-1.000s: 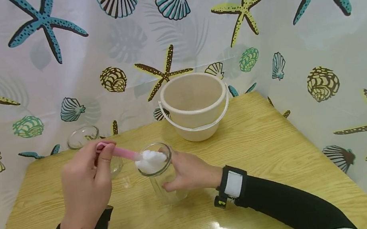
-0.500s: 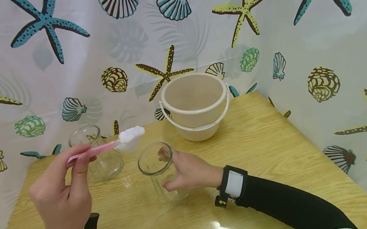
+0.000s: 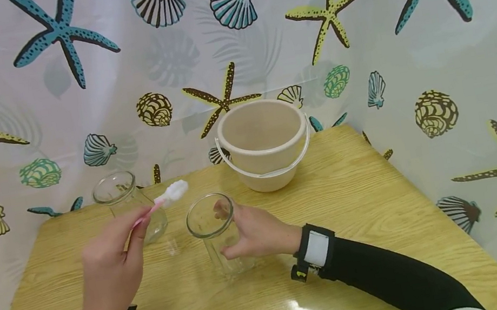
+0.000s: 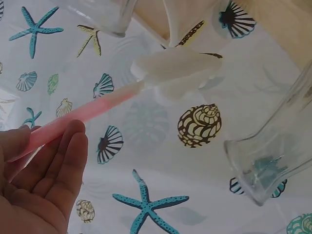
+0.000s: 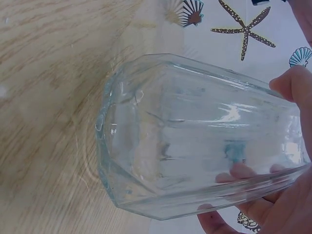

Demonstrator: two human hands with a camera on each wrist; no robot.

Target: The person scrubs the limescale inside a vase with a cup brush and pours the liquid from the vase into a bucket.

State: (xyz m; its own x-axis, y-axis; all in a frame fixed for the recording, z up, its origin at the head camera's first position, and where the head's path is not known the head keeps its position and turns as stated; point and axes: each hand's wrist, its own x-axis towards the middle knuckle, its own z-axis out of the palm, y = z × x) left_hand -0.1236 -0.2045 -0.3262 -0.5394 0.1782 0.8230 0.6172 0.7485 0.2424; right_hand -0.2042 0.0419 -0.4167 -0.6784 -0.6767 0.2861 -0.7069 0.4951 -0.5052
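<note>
A pink-handled cleaning brush (image 3: 175, 190) with a white sponge-like head is pinched between the thumb and fingers of my left hand (image 3: 110, 260). Its head hangs in the air, left of and slightly above the rim of a clear glass vase (image 3: 215, 248). My right hand (image 3: 261, 229) grips that vase from its right side, and the vase leans slightly. Faceted walls and a thick base show on the held vase (image 5: 195, 131) in the right wrist view, with fingers and thumb around its upper part. The left wrist view shows the brush's white head (image 4: 170, 73) close up.
A second glass vase (image 3: 134, 198) stands at the back left, partly behind the left hand. At the back sits a beige bucket (image 3: 267, 165) with its handle down. A curtain (image 3: 207, 145) with sea patterns borders the wooden table (image 3: 360, 202).
The brush head has left the held vase's mouth and moved up and left. Over the last half second my left hand shifted right and the brush tilted upward. The right hand stays put.
</note>
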